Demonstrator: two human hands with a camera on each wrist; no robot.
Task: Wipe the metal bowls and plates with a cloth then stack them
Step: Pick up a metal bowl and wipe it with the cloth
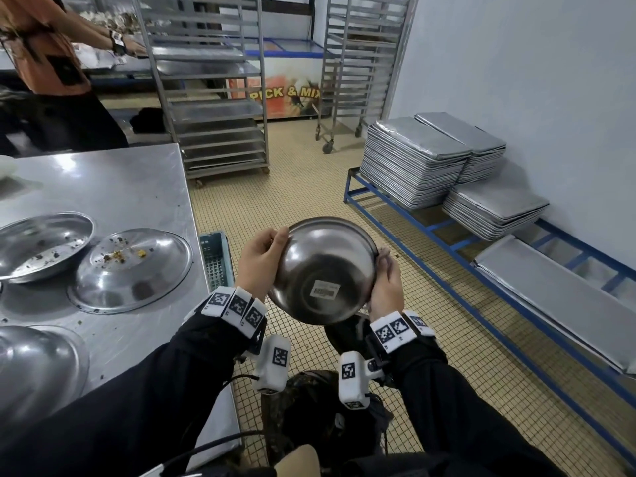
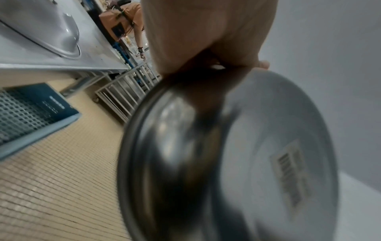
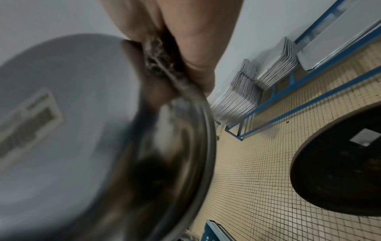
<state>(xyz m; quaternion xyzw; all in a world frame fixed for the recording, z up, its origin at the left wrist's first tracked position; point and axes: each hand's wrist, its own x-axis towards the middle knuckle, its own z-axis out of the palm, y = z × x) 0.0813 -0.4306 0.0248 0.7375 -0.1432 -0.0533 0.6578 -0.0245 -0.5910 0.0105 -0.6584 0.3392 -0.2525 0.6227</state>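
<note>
Head view: bowl (image 1: 323,270) between both hands' grip.

The bowl (image 1: 323,270) shows only its underside; its inside is hidden, and the barcode label (image 1: 325,290) is too blurred to read. A dark cloth (image 3: 158,65) peeks from the right hand (image 1: 387,284), mostly covered by its fingers (image 3: 198,53). At the bench's (image 1: 120,187) near-left corner a dish (image 1: 38,366) is cut off.

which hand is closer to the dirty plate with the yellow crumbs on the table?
Left. The left hand grips the bowl rim on the table side, just right of the crumb plate. The right hand has its grip on the bowl's far rim, farther from it.
</note>
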